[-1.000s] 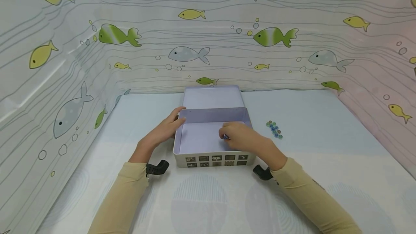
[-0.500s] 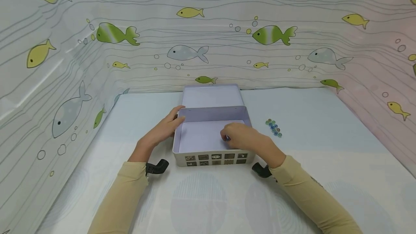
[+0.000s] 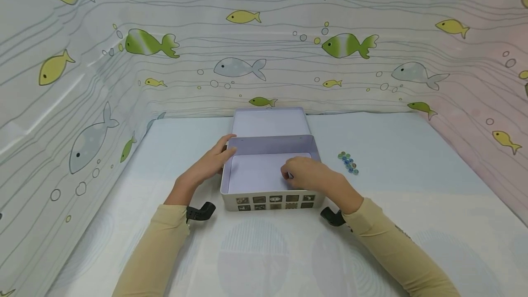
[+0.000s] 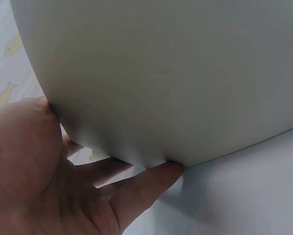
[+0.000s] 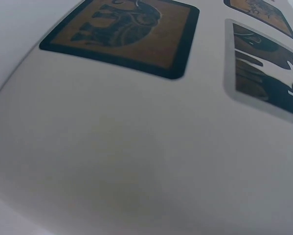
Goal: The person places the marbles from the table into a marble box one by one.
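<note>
A shallow white tin box (image 3: 270, 200) with printed picture squares on its front stands with its lid (image 3: 270, 122) tipped back behind it. My left hand (image 3: 210, 159) grips the box's left side, thumb at the rim. In the left wrist view, fingers (image 4: 141, 193) of that hand press against the lower part of the box's wall (image 4: 151, 83). Inside the box, at the right, is my right hand (image 3: 305, 173), fingers curled. A small bluish marble (image 3: 290, 175) shows between them, mostly hidden. The right wrist view shows only the box's printed wall (image 5: 136, 147).
A cluster of several glass marbles (image 3: 348, 163), green, blue and brown, lies on the pale tablecloth (image 3: 392, 159) right of the box. Behind the table rises a fish-patterned sheet (image 3: 288, 81), which also runs along both sides.
My right hand has shifted very slightly to the right inside the box, and less of the marble shows between its fingers. The left hand and box stay where they were.
</note>
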Demonstrator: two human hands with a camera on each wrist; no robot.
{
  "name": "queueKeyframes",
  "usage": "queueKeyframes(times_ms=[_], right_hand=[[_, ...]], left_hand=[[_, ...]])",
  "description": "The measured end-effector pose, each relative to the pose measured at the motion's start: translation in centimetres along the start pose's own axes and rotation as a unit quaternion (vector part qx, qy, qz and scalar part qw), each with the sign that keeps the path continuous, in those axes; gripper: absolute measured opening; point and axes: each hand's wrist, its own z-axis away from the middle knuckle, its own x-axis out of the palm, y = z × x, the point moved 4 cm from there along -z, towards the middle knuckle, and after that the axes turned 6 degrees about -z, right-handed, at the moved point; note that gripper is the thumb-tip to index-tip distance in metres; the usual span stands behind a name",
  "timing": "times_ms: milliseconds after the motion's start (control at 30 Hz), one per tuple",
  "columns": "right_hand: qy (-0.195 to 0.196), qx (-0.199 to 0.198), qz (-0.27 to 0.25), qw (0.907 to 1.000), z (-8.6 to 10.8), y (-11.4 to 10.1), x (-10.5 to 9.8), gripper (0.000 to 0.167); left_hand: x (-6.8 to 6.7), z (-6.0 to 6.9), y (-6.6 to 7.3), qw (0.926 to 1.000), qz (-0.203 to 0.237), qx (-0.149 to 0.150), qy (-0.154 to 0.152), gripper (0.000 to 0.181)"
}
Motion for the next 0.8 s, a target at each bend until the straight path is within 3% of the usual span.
queueKeyframes(times_ms=[233, 533, 800], right_hand=[[0.010, 0.001, 0.006, 0.9999, 0.1, 0.1, -0.1, 0.009], [0.046, -0.036, -0.017, 0.9982, 0.0, -0.2, -0.4, 0.005], [0.056, -0.039, -0.032, 0.9972, 0.3, -0.3, -1.2, 0.010]], left_hand=[[0.1, 0.0, 0.2, 1.0000, 0.006, 0.000, -0.004, 0.062], [0.0, -0.1, 0.1, 1.0000, 0.003, -0.001, -0.005, 0.062], [-0.3, 1.0, 2.3, 0.9997, 0.009, -0.017, -0.016, 0.060]])
